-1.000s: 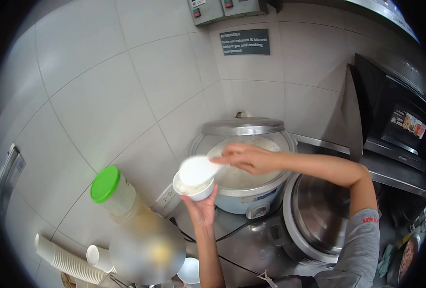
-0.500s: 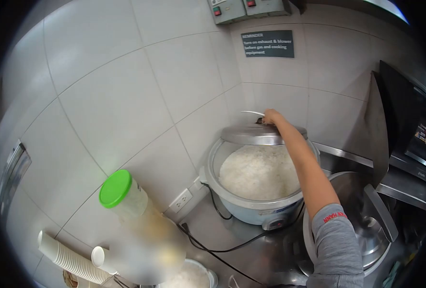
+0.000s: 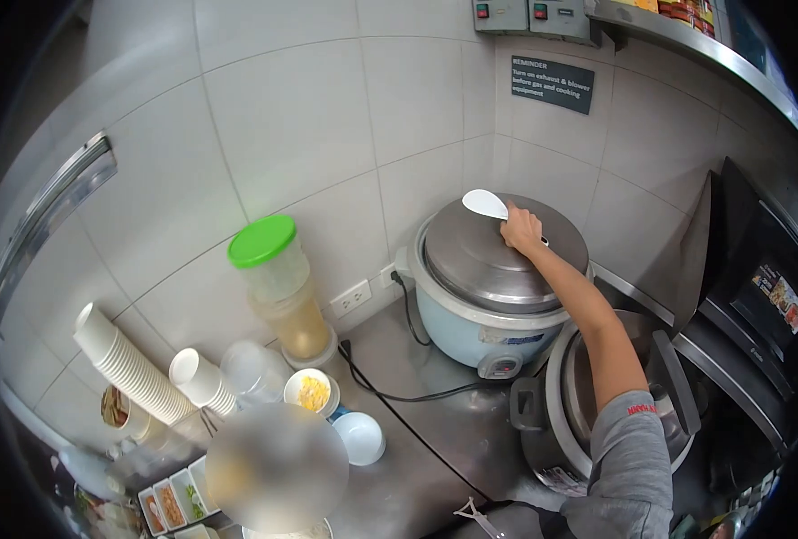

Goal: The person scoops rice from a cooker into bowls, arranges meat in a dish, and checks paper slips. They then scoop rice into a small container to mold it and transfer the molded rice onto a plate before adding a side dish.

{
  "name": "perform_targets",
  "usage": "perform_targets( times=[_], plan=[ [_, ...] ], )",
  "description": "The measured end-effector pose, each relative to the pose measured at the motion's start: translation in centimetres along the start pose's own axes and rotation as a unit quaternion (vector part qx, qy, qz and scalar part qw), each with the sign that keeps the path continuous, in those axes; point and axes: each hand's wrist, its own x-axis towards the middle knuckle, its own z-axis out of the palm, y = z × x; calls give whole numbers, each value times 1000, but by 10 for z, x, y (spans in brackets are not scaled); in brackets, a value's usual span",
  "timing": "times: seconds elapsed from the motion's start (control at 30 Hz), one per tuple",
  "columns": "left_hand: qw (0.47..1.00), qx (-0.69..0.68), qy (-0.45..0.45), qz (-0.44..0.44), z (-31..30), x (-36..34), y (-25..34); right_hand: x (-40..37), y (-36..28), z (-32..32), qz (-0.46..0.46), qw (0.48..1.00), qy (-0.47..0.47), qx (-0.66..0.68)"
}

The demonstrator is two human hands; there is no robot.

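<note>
My right hand (image 3: 523, 227) reaches from the lower right to the top of the large rice cooker. Its fingers are closed around a white rice paddle (image 3: 484, 204), whose blade points left, and are at the knob of the metal lid (image 3: 475, 256). The lid lies over the pale blue rice cooker (image 3: 453, 314), hiding the rice inside. My left hand does not appear. A bowl of rice (image 3: 314, 532) shows partly at the bottom edge, mostly covered by a blurred patch.
A second cooker (image 3: 543, 431) with a closed lid stands under my forearm. Black cords (image 3: 408, 427) cross the steel counter. To the left are a green-lidded container (image 3: 278, 287), stacked cups (image 3: 138, 373), a cup with yellow bits (image 3: 314, 393), a white bowl (image 3: 360, 438) and topping trays (image 3: 174, 499).
The lid has come down over the cooker, covering the rice that showed before. My right hand stays at the knob with the paddle. The camera view has shifted.
</note>
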Motion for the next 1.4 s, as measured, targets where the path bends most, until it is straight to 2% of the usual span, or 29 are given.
perform_targets(
  times=[0.27, 0.33, 0.37, 0.4, 0.43, 0.47, 0.5, 0.57, 0.63, 0.7, 0.77, 0.8, 0.83, 0.87, 0.9, 0.93, 0.97, 1.0, 1.03, 1.1, 1.2, 1.27, 1.3, 1.4],
  plan=[
    [997, -10, 20, 79, -28, -76, 57, -3, -4, 7, 1, 1000, 21, -22],
    [994, -14, 27, 106, -36, -101, 73, -4, -5, -4, -51, 994, -19, -94],
    [993, -15, 27, 117, -42, -115, 79, -5, -13, -17, -72, 986, -68, -136],
    [990, -17, 28, 135, -49, -134, 86, 17, -12, -1, -103, 976, -64, -181],
    [989, -7, 18, 146, -36, -136, 81, 19, -23, 1, -103, 984, 2, -145],
    [988, 5, 1, 155, -25, -139, 81, 9, -49, -12, -126, 983, 28, -133],
    [985, -13, 1, 171, -15, -144, 83, -8, -80, -35, -185, 977, -35, -103],
    [978, -51, -6, 200, -2, -158, 85, -60, -141, -71, -315, 939, -126, -59],
    [969, -46, 12, 241, 3, -180, 88, -124, -202, -84, -462, 867, -186, -24],
    [957, -52, 23, 286, 5, -204, 89, -176, -257, -63, -587, 730, -337, 99],
    [950, -58, 13, 306, 10, -227, 89, -223, -308, -10, -667, 583, -417, 201],
    [947, -59, 17, 315, 11, -236, 87, -241, -329, 42, -710, 584, -335, 205],
    [944, -59, 20, 325, 11, -246, 84, -273, -348, 31, -691, 610, -368, 121],
    [938, -54, 34, 341, 12, -255, 82, -284, -370, 92, -717, 595, -339, 133],
    [930, -48, 46, 362, 12, -264, 82, -303, -386, 91, -678, 621, -389, 55],
    [921, -41, 60, 383, 12, -275, 83, -312, -394, 116, -748, 571, -328, 86],
    [903, -13, 129, 409, 3, -288, 82, -323, -406, 132, -728, 580, -365, 16],
    [896, 1, 143, 421, -3, -297, 85, -329, -409, 163, -760, 562, -328, 6],
    [892, 14, 157, 425, -8, -303, 89, -339, -410, 163, -757, 565, -326, -26],
    [884, 39, 185, 426, -11, -310, 101, -353, -409, 164, -709, 577, -403, -38],
    [876, 75, 232, 416, -23, -318, 132, -402, -383, 85, -672, 708, -219, -7],
    [871, 107, 266, 399, -36, -319, 160, -445, -372, 30, -683, 682, -190, 181],
    [868, 124, 283, 388, -44, -319, 177, -471, -369, 1, -696, 645, -210, 237],
    [842, 123, 354, 388, -70, -306, 237, -561, -366, -62, -722, 542, -280, 326]
  ],
)
